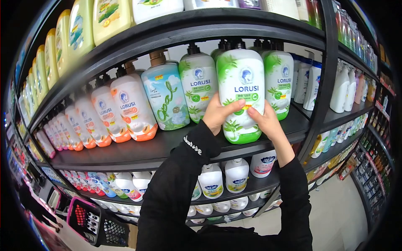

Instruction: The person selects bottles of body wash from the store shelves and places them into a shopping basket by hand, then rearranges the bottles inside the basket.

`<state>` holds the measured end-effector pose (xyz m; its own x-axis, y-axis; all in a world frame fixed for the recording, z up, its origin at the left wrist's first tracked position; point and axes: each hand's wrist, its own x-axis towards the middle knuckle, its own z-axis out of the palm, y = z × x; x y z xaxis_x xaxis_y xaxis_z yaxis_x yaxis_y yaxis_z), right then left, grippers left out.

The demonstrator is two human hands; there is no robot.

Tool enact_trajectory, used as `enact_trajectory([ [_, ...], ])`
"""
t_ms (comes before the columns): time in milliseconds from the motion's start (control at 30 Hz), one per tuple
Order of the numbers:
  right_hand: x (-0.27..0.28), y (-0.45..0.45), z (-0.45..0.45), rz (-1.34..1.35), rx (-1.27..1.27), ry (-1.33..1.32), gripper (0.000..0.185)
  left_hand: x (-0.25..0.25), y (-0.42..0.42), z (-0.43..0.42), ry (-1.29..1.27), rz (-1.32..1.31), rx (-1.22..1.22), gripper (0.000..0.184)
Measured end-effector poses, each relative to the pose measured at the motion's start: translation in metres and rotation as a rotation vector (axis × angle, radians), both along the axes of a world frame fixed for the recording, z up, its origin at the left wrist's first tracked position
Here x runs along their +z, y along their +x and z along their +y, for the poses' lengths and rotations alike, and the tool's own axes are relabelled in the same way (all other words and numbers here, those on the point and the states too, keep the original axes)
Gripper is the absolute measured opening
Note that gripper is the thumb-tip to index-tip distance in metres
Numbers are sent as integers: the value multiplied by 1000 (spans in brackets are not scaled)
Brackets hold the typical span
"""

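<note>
A white and green LORUSI pump bottle (240, 98) stands upright at the front of the black middle shelf (180, 147), held between my two hands. My left hand (220, 112) grips its left side, thumb across the front label. From the right, my right hand (266, 121) wraps its side, thumb also on the front. Most of my other fingers are hidden behind the bottle. Similar green bottles stand on its left (198, 79) and right (278, 83). Further left is a light blue bottle (166, 98).
Orange and white bottles (133, 106) line the shelf's left part. Yellow bottles (113, 21) stand on the upper shelf, white bottles (236, 175) on the lower one. A black upright (324, 79) divides the shelving. Baskets with pink rims (86, 215) and a person (35, 205) are at lower left.
</note>
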<state>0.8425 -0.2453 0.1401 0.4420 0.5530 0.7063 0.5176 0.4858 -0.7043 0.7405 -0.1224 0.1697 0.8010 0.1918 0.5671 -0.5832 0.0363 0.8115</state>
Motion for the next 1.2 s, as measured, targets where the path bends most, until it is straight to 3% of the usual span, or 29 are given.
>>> enact_trajectory([
  [167, 3, -11, -10, 19, -169, -2, 44, 5, -10, -15, -113, 33, -94, 42],
  [400, 15, -55, -40, 83, 80, -35, 43, -3, -48, -42, -235, 43, -138, 43],
  [733, -47, -107, -55, 38, -43, -159, 62, -61, -113, -51, -310, 108, -78, 60],
  [833, -51, -131, -60, -42, -80, -170, 69, -74, -137, -50, -242, 99, -51, 66],
  [900, -54, -150, -63, -56, -53, -176, 73, -78, -155, -47, -53, 11, 1, 70],
  [1033, -53, -194, -68, -110, -66, -266, 81, -77, -210, -43, 82, 97, 20, 71],
  [1167, -61, -247, -67, -145, -64, -276, 89, -77, -266, -39, 101, 34, -48, 69],
  [1200, -61, -265, -66, -18, -4, -289, 92, -78, -282, -37, 90, 54, -51, 71],
])
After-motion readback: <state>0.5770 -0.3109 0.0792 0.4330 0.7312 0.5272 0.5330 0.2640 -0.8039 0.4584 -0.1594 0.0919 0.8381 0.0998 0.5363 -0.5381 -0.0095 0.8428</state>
